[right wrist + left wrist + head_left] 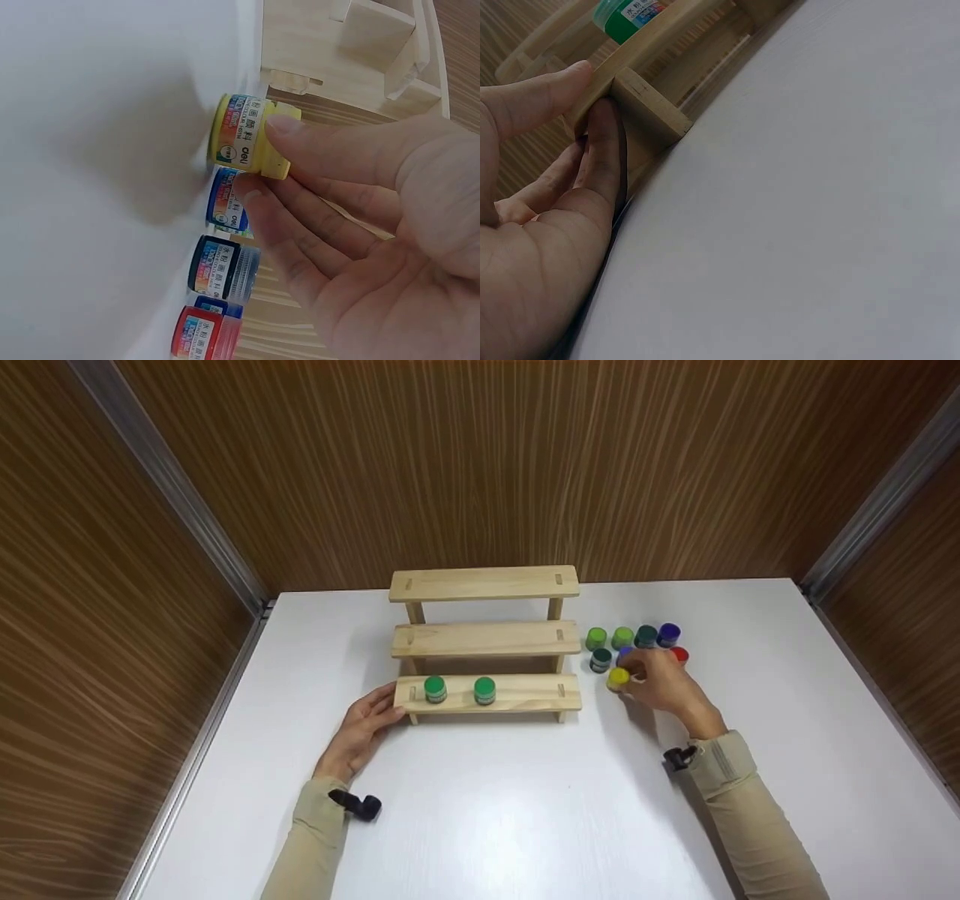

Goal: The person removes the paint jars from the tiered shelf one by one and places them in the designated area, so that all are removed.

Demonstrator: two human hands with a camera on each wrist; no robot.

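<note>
A three-tier wooden stand (pixel 487 639) holds two green paint jars (pixel 435 690) on its lowest board. My left hand (pixel 364 733) grips that board's left end, thumb at the edge and fingers beneath it, as the left wrist view shows (pixel 555 217). At the right of the stand, my right hand (pixel 664 686) pinches a yellow paint jar (pixel 244 135) by its lid between thumb and fingers. The jar is upright, at or very near the tabletop. Just behind it, a blue jar (pixel 227 199) is partly hidden by the fingers.
Several other paint jars cluster right of the stand: light green (pixel 596 639), dark green (pixel 601 660), purple-blue (pixel 669 634) and red (pixel 679 655). They stand on a white table (pixel 480 825) with wood-grain panels (pixel 480 472) at the back and sides.
</note>
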